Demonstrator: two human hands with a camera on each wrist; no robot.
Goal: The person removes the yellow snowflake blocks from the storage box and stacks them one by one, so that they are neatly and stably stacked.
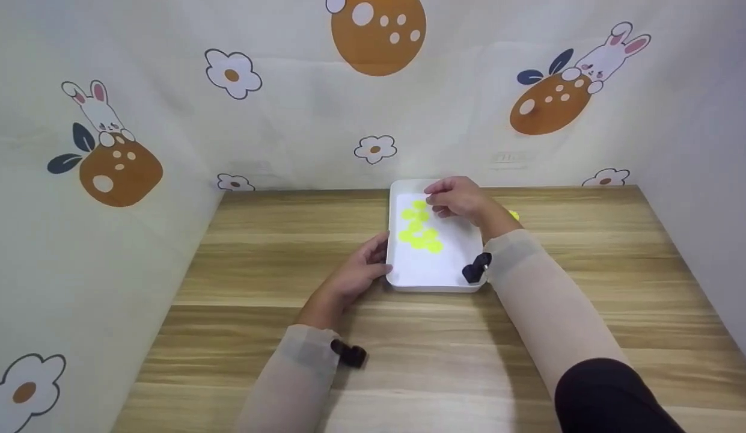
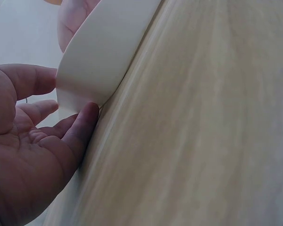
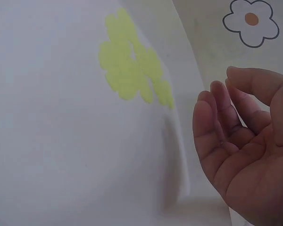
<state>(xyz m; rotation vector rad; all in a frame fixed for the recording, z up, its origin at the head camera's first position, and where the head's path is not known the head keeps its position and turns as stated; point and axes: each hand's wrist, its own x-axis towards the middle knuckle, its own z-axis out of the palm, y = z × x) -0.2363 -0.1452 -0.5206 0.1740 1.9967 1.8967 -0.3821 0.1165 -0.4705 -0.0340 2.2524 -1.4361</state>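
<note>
A white tray (image 1: 436, 288) sits against the back wall of the table, with a white sheet (image 1: 433, 269) lying in it. Several flat, round yellow pieces (image 1: 416, 236) cluster on the sheet's left part, some overlapping; what they are made of I cannot tell. My left hand (image 1: 359, 270) touches the tray's outer left side near the front corner, fingertips against its wall (image 2: 92, 52). Over the tray's far right part, my right hand (image 1: 460, 198) hovers with loosely curled fingers, thumb near the index finger. Nothing shows between them in the right wrist view.
A small yellow thing (image 1: 514, 214) lies just beyond the right wrist, mostly hidden by it. The wood-patterned table (image 1: 276, 252) is enclosed by cloth walls (image 1: 288, 120) printed with rabbits and flowers. The right forearm crosses the tray's right edge.
</note>
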